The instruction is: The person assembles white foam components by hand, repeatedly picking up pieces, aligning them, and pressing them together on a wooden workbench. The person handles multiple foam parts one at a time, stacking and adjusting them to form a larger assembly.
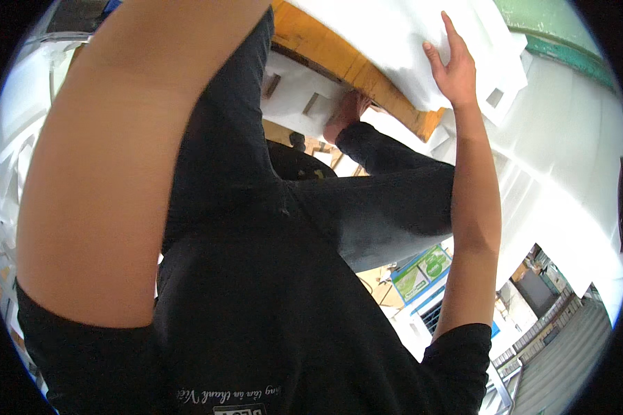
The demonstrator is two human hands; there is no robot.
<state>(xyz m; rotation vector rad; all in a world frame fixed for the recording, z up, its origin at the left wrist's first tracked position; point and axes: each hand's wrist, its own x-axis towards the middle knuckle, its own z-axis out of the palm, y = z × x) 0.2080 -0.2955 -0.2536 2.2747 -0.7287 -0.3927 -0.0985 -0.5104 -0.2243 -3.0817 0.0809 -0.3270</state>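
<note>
My right hand point(455, 75) lies over a large white sheet point(374, 31), possibly foam, near its right part. Its thumb and a finger stretch out apart, and nothing is held in it. My left arm point(118, 166) rises along the left side and leaves the picture at the top, so the left hand is out of sight. Beneath the sheet runs a wooden board edge point(346, 61), orange-brown and worn, which looks like a bench or table side.
My bare foot point(342, 114) rests below the board, beside white pieces with rectangular holes point(318, 105). More white sheets point(567, 145) stand at the right, below a green band point(567, 57). A green and blue printed box point(423, 273) sits behind my leg. White scraps point(14, 159) pile up at the left.
</note>
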